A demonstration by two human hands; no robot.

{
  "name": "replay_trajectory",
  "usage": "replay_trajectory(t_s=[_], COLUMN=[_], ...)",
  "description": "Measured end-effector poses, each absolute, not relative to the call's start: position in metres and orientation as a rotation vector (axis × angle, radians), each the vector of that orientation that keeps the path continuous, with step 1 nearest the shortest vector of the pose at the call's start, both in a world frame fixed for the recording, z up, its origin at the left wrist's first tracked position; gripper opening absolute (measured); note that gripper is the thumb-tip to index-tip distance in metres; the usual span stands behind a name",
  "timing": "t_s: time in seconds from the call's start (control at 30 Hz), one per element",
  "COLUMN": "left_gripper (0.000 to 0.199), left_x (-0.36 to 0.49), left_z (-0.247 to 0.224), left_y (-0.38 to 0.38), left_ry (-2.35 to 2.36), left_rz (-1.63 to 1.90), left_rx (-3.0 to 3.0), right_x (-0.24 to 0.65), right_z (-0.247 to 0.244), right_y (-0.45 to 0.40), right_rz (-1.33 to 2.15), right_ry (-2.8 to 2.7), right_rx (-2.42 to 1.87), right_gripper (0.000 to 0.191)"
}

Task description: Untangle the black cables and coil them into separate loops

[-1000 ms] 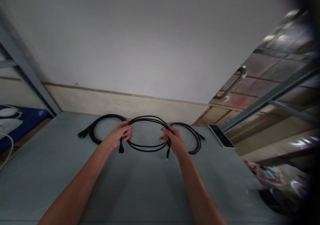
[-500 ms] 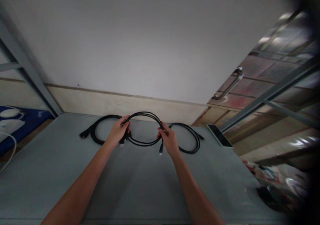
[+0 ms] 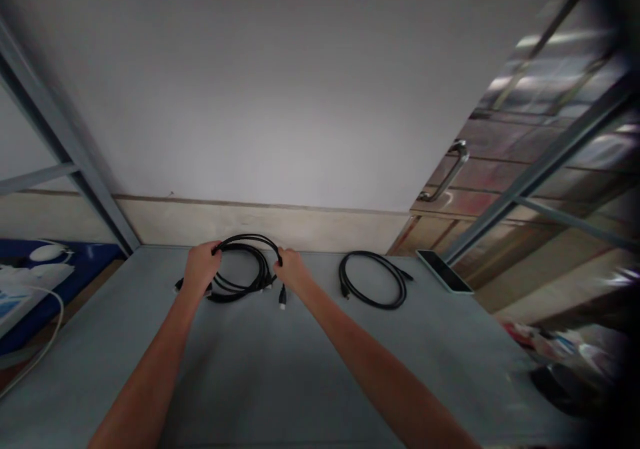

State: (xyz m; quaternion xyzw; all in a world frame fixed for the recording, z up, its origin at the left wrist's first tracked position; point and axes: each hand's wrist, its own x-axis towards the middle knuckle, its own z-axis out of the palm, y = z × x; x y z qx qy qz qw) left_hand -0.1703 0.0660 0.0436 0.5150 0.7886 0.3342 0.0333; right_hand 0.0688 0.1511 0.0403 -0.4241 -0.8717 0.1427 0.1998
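Note:
Between my two hands I hold a coiled black cable [image 3: 253, 237], its loop raised over another coiled black cable [image 3: 260, 269] on the grey tabletop. My left hand [image 3: 202, 264] is closed round the loop's left side. Closed on its right side is my right hand [image 3: 294, 269]. A plug end [image 3: 283, 297] of the held cable hangs just below my right hand. To the right, apart from both hands, a third coiled black cable [image 3: 375, 306] lies on the tabletop. Some plug ends near my left hand are partly hidden.
A phone-like flat device [image 3: 445, 272] with a dark face lies at the table's back right corner. Metal frame posts [image 3: 95, 189] stand at both sides. A white wall [image 3: 290, 102] rises behind the grey table [image 3: 280, 369]. At far left a white cord [image 3: 57, 322] hangs near a blue surface.
Both hands have moved left with the held cable, from between the two lying coils to over the left one. The right coil now lies clear of my right hand.

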Motion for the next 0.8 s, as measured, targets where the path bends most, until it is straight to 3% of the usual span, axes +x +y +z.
replay_trajectory(t_s=[0.23,0.6,0.8], left_gripper=[0.034,0.037,0.034], left_x=[-0.208,-0.222,-0.177], left_z=[0.015,-0.002,0.028], left_y=[0.045,0.041,0.041], left_ry=[2.659,2.542,2.481], left_rz=[0.650,0.832,1.122], left_rx=[1.794,1.636,1.726], right_x=[0.007,0.013,0.121], right_z=[0.019,-0.011,-0.005], right_y=[0.156,0.166,0.201], right_rz=[0.409,0.383,0.318], right_ry=[-2.478,-2.357,-2.152], right_rx=[-1.115,-1.012,-1.177], right_gripper=[0.023,0.031,0.035])
